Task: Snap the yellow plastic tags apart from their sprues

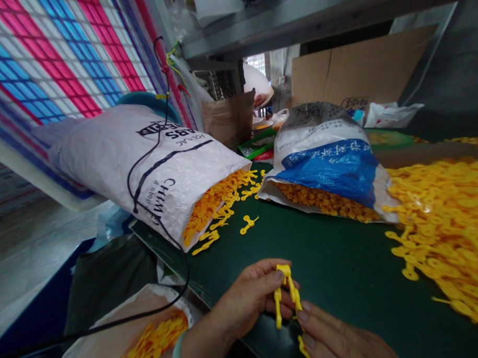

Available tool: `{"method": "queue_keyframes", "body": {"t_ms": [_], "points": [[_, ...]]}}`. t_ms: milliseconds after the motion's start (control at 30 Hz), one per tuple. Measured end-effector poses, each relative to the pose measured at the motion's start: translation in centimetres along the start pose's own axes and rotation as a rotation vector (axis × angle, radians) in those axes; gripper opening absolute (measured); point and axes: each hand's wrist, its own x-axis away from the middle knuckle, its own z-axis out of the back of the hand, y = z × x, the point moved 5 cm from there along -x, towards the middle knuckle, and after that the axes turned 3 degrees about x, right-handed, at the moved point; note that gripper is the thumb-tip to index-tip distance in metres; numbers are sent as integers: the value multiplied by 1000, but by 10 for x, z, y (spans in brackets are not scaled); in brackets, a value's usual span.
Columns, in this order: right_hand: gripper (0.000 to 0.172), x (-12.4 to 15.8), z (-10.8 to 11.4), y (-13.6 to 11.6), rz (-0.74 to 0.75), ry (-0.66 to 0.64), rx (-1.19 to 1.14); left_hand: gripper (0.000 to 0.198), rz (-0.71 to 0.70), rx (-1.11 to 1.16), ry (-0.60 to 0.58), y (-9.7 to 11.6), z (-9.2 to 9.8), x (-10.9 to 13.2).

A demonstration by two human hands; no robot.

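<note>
My left hand point(248, 291) pinches a yellow plastic part point(283, 270) between thumb and fingers, just above the near edge of the green tabletop. Two thin legs hang from the part's blocky top. At the tip of one leg are the fingers of my right hand point(335, 336), closed around a second small yellow plastic piece point(305, 350) that pokes out below them. Whether the two pieces are joined is hidden by those fingers. A single loose yellow piece point(248, 225) lies farther back on the tabletop point(318, 249).
A white sack point(157, 160) spills orange-yellow pieces at left; a blue-and-white sack point(326, 161) of them lies behind. At right is a large yellow heap point(449, 217). A black cable point(186, 281) hangs down left, above an open bag point(155, 335) of pieces.
</note>
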Motion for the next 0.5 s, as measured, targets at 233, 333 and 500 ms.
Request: {"method": "queue_keyframes", "body": {"t_ms": [233, 333, 500], "points": [[42, -25, 24, 0, 88, 38, 99, 25, -38, 90, -14, -5, -4, -1], [39, -25, 25, 3, 72, 42, 90, 26, -72, 135, -41, -4, -7, -2], [23, -11, 18, 12, -109, 120, -77, 27, -134, 230, -42, -3, -9, -3]]}}
